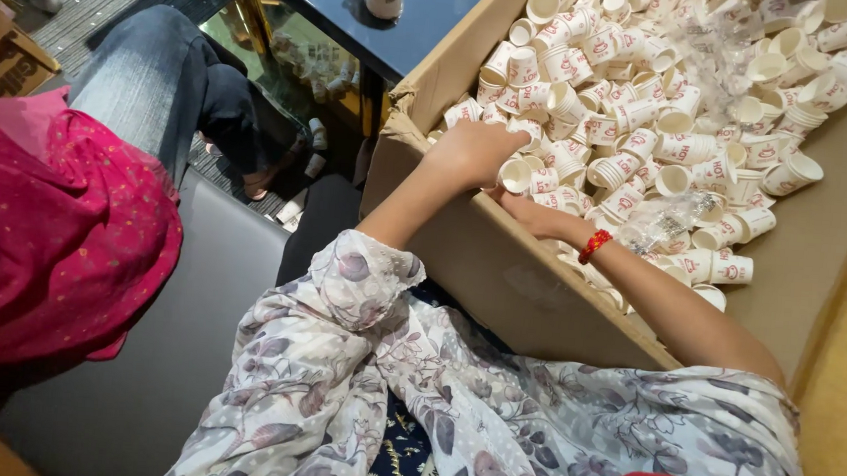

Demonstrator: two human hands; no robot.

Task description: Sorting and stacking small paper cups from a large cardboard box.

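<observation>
Hands (pixel 507 179) hide the gripped paper cup (pixel 515 176).

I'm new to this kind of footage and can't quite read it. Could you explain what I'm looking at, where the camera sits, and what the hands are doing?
There is no machine here, just a person's two bare hands. The single picture comes from a camera worn on the head, looking down. Both arms reach into a big cardboard box full of small white paper cups with red print. The left hand curls over the pile and touches a cup; the right hand, with a red wristband, lies among the cups beside it. Whether either grip is closed on a cup is hidden. Another person in a pink garment sits at the left.
</observation>
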